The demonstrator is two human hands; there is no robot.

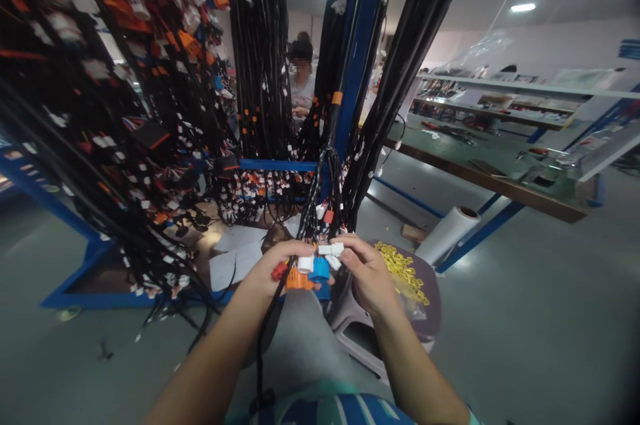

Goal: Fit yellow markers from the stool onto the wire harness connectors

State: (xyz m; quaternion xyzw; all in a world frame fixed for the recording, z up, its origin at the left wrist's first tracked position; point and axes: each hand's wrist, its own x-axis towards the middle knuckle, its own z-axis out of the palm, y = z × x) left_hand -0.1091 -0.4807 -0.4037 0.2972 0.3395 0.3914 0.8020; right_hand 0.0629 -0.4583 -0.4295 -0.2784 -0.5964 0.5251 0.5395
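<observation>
In front of my lap, both hands are on the connector end of a black wire harness (327,175) that hangs from the rack. My left hand (273,268) is closed around a bunch of plugs: a white connector (305,264), an orange connector (298,280) and a blue connector (319,269). By its fingers is a small red connector (279,270). My right hand (369,272) pinches a slim white connector (332,250) between thumb and fingers. Another small white plug lies just under it. The fingertips behind the plugs are partly hidden.
A blue rack post (353,58) carries thick bundles of harnesses at left and centre. To my right, a stool (431,318) bears yellow clips (403,272). Beyond stand a white film roll (450,235) and a green-topped workbench (480,158). A person (301,78) is behind the rack.
</observation>
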